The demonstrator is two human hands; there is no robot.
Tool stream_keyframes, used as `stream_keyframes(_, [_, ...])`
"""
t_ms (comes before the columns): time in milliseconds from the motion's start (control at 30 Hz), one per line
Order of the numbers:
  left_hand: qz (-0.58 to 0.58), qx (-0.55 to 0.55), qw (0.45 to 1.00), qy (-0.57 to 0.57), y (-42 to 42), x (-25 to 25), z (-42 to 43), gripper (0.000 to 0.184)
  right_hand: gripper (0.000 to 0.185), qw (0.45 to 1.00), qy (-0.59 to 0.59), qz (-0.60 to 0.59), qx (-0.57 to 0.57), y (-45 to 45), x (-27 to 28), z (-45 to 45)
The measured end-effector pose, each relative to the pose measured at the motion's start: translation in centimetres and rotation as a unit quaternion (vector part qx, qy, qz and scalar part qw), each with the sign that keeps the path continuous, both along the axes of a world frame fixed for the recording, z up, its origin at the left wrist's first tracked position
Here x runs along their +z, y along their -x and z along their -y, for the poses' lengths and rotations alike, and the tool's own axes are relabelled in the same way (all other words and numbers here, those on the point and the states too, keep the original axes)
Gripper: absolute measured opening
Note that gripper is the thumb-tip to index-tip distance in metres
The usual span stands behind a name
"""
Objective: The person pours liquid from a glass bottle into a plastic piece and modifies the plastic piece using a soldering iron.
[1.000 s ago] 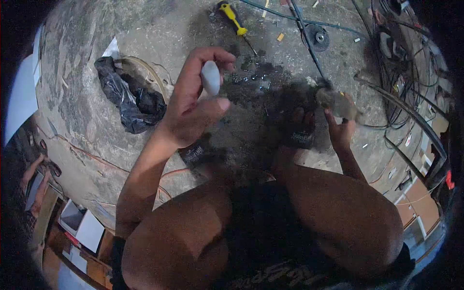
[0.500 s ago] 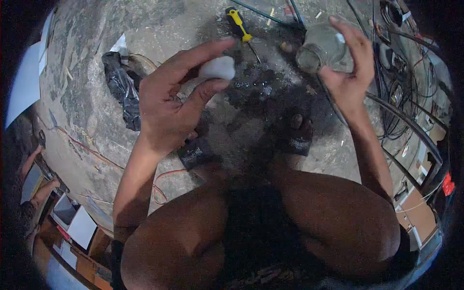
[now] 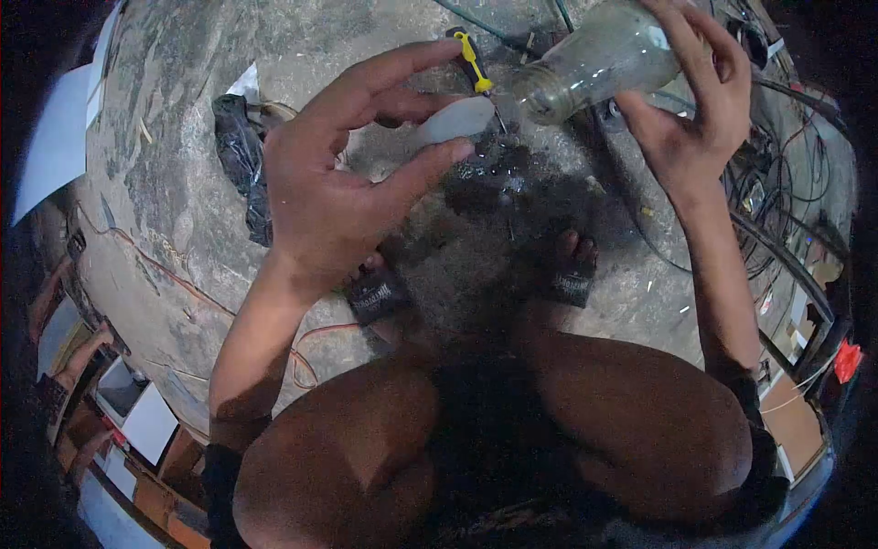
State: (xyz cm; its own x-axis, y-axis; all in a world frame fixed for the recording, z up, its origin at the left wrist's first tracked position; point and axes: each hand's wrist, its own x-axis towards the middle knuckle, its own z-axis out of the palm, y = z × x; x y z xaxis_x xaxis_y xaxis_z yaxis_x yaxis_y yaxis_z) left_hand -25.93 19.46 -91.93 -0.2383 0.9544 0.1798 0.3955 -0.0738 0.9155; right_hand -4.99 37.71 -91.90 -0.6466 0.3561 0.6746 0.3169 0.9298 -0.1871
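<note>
In my left hand, between thumb and fingers, is a whitish, cloudy piece with a rounded end; its exact kind is unclear. My right hand grips a clear glass bottle around its wide body. The bottle is tilted, its threaded neck and open mouth directed left and down, close to the white piece but apart from it. Behind my left fingertips, a yellow and black screwdriver lies on the floor beside a dark wet patch.
A crumpled black plastic bag lies on the concrete floor to the left. Black cables tangle on the right, near a metal frame and a red bag. An orange cord runs along the left. Another person's limbs show at far left.
The bottle has risen and swung so more of its side shows, with its neck nearer the white piece. My left hand has shifted slightly right with that piece. The view has also shifted.
</note>
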Motion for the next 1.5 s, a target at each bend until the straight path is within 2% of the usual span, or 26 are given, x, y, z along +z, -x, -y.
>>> stream_keyframes(100, [-0.003,0.012,1.000,-0.002,-0.2,0.4,-0.4,0.066,0.061,0.999,0.012,0.005,0.047,0.0,0.9,-0.1])
stream_keyframes(267, [-0.039,0.030,0.999,0.011,-0.6,0.8,-0.8,0.074,0.058,1.000,-0.004,-0.016,0.018,0.5,-0.1,-0.4])
stream_keyframes(367, [-0.047,0.025,0.998,0.020,-0.6,0.9,-0.7,0.073,0.056,0.999,-0.013,-0.039,0.034,0.8,-0.3,-0.7])
stream_keyframes(500, [-0.042,0.027,0.999,0.014,-0.6,0.8,-0.8,0.072,0.054,0.998,-0.054,0.007,0.020,0.3,0.5,-1.0])
stream_keyframes(667, [-0.069,0.028,0.997,-0.003,-0.4,0.5,-0.8,0.071,0.053,0.995,-0.078,-0.029,0.048,0.8,0.0,-1.5])
stream_keyframes(767, [-0.103,0.024,0.994,0.004,-0.2,0.6,-0.8,0.071,0.052,0.994,-0.101,-0.017,0.041,1.1,0.9,-1.0])
stream_keyframes(967, [-0.083,0.027,0.996,0.022,-0.3,0.7,-0.8,0.065,0.053,0.988,-0.148,0.032,0.030,0.3,0.8,-2.2])
stream_keyframes(1100, [-0.070,0.037,0.997,0.009,-0.3,0.5,-0.8,0.063,0.052,0.993,-0.115,0.012,0.033,1.1,1.6,-0.9])
stream_keyframes(1267, [-0.094,0.032,0.995,0.017,0.0,0.5,-0.7,0.063,0.051,0.981,-0.188,0.042,0.035,0.8,1.5,-2.3])
stream_keyframes(1367, [-0.109,0.023,0.994,0.005,0.1,0.5,-0.8,0.062,0.050,0.984,-0.173,0.047,0.022,1.3,2.5,-1.0])
stream_keyframes(1500, [-0.047,0.018,0.999,0.002,0.1,0.3,-0.7,0.065,0.045,0.978,-0.195,0.066,0.019,1.3,2.9,-1.1])
